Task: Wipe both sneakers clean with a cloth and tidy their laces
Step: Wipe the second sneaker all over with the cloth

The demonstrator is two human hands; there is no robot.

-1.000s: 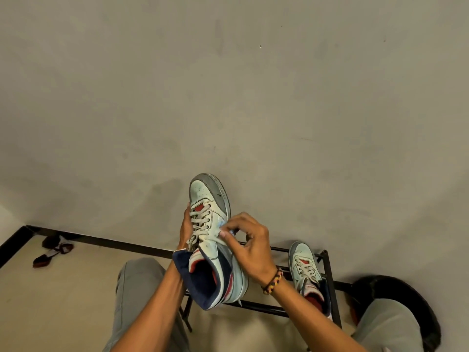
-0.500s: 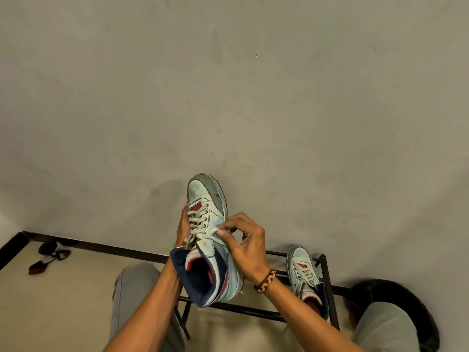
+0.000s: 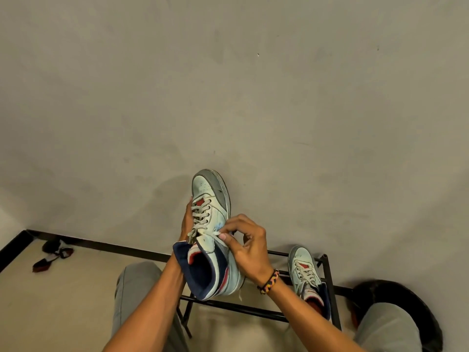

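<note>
**Sneaker held up, lace pinched**

Sneaker in pale, scuffed leather is held up in front of the wall, above the black metal rack, toe pointing upward. It has a grey toe edge, a red patch under grubby off-white laces, a navy collar lining and a red stripe along the side. The left hand grips it from behind, fingers curled round its far side and mostly hidden. The right hand has its fingers curled, thumb and forefinger pinching a lace end just beside the tongue; a braided bracelet circles that wrist. A second sneaker of the same kind rests on the rack, at its right end, toe toward the wall.
</note>
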